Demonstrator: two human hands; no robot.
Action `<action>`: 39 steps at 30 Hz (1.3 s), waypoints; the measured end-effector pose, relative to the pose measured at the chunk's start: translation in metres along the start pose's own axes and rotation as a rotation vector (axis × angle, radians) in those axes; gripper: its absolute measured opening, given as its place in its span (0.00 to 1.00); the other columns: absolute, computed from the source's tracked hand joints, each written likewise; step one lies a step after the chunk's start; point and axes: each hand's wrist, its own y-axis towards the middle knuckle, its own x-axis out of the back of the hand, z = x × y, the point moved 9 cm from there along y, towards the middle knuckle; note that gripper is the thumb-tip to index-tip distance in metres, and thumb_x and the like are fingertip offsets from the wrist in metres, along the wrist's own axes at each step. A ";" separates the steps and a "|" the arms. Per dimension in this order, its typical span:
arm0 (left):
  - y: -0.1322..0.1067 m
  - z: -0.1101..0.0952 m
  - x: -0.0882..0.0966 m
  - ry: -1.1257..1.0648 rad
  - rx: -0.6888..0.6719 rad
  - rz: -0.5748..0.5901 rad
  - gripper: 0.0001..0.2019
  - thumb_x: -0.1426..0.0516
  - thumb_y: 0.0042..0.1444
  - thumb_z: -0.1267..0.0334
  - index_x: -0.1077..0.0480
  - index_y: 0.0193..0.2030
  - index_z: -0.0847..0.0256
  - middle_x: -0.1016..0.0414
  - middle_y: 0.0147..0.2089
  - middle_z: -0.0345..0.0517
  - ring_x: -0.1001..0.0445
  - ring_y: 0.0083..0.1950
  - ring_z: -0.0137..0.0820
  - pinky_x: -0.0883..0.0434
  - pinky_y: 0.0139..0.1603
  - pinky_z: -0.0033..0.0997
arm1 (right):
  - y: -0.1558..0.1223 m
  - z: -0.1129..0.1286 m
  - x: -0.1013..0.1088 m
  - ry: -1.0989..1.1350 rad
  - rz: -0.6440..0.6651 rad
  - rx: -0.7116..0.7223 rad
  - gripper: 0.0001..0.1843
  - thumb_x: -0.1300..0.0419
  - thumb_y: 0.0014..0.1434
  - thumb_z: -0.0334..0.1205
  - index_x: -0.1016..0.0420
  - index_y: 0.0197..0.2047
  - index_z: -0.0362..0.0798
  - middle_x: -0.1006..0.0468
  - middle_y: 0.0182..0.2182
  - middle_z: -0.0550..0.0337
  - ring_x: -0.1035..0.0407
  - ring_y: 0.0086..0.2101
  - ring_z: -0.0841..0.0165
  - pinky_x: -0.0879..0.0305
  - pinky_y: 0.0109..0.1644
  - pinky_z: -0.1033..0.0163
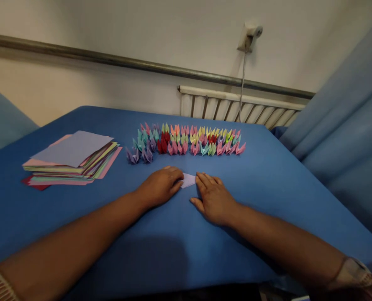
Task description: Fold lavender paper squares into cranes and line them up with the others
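Note:
A small folded piece of pale lilac origami paper lies flat on the blue tabletop between my hands. My left hand has its fingers curled and its thumb at the paper's left end, holding it down. At the right end, my right hand rests with fingers stretched out flat, fingertips on the paper's tip and thumb apart. The hands cover both ends of the paper. Just beyond stand several rows of folded paper cranes in pink, red, yellow, green, teal and purple.
To the left sits a stack of colored paper sheets, a lilac one on top. A blue cover spreads over the table. Behind are a wall rail, a radiator and a socket with a cord. Blue curtain hangs right.

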 end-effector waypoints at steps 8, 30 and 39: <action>-0.029 0.018 0.009 -0.069 0.097 -0.043 0.12 0.46 0.62 0.62 0.30 0.50 0.60 0.25 0.47 0.48 0.28 0.49 0.38 0.32 0.51 0.37 | 0.021 0.006 0.025 -0.027 -0.113 0.005 0.28 0.50 0.66 0.43 0.39 0.65 0.39 0.42 0.66 0.44 0.48 0.64 0.54 0.51 0.66 0.47; -0.019 -0.008 -0.002 0.012 -0.082 0.049 0.11 0.49 0.66 0.60 0.28 0.47 0.60 0.24 0.44 0.49 0.28 0.47 0.38 0.34 0.50 0.40 | 0.018 0.010 0.007 0.138 -0.092 0.066 0.20 0.48 0.65 0.40 0.29 0.57 0.43 0.29 0.56 0.47 0.37 0.54 0.56 0.39 0.58 0.48; -0.014 -0.001 -0.006 0.023 -0.054 0.040 0.11 0.51 0.66 0.63 0.28 0.44 0.62 0.25 0.41 0.48 0.30 0.43 0.36 0.34 0.48 0.37 | 0.032 -0.004 0.006 0.310 -0.123 0.057 0.07 0.45 0.64 0.38 0.26 0.42 0.47 0.26 0.39 0.55 0.35 0.42 0.63 0.38 0.48 0.57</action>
